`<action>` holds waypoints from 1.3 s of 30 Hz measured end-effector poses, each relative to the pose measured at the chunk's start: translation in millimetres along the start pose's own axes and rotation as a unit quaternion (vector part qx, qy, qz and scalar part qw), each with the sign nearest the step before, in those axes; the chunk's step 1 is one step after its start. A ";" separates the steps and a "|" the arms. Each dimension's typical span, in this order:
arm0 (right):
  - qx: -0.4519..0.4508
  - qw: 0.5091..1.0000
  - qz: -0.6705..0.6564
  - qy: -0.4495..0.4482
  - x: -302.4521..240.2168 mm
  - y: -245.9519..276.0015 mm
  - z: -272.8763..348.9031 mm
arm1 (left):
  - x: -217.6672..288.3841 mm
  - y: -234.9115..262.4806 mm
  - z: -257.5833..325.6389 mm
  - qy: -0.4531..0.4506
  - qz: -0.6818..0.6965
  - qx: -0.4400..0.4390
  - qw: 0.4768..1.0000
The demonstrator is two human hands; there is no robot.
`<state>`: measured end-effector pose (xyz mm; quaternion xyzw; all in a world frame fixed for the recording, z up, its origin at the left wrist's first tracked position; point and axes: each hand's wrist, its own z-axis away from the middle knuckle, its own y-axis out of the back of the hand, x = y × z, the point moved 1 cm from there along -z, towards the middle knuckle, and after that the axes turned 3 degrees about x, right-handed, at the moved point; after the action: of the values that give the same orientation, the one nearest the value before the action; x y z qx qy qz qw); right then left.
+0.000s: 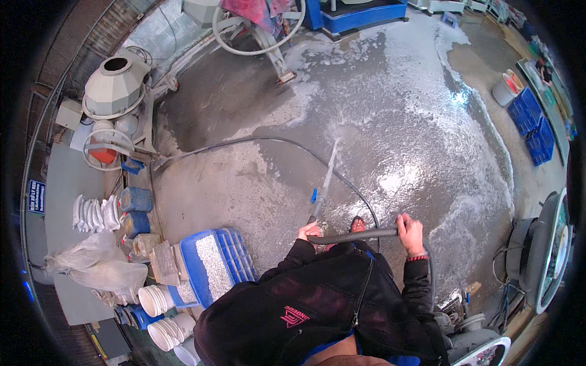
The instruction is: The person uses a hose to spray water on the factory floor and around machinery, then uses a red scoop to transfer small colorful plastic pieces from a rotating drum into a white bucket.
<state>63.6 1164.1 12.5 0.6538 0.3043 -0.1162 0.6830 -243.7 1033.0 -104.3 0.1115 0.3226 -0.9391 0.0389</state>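
Observation:
My left hand point(309, 230), in front of my body, is closed round the rear of a grey spray nozzle point(320, 206) with a small blue lever point(314, 195) on its side. Out of its tip a jet of water point(332, 160) shoots forward and splashes on the wet floor. A thick dark grey hose point(360, 235) runs across from my left hand to my right. My right hand point(410, 233) grips that hose farther right, a red beaded band round the wrist. White foam point(403, 67) spreads over the floor ahead.
A thin black hose point(268, 138) curves over the floor towards my feet. To the left are a pale mixing drum point(116, 85), a blue crate of white granules point(213, 268) and stacked white buckets point(163, 300). Blue crates point(526, 113) and a round machine point(540, 256) stand right.

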 end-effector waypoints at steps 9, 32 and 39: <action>0.118 0.982 -0.046 0.141 -15.1 139.2 -146.0 | -72.6 -164.7 -1.4 0.053 0.098 -0.150 0.982; 0.022 0.978 -0.085 0.191 -52.3 38.3 -316.9 | 20.1 -212.9 -68.3 0.052 0.108 -0.152 0.981; -0.058 0.983 -0.079 0.152 -43.2 -31.9 -369.4 | 82.2 -254.7 -93.2 -0.087 0.128 -0.104 0.983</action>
<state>-85.6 1506.0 25.6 0.5971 0.4617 -0.0512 0.6539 -343.3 1291.1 -42.9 0.0653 0.3966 -0.8940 0.1980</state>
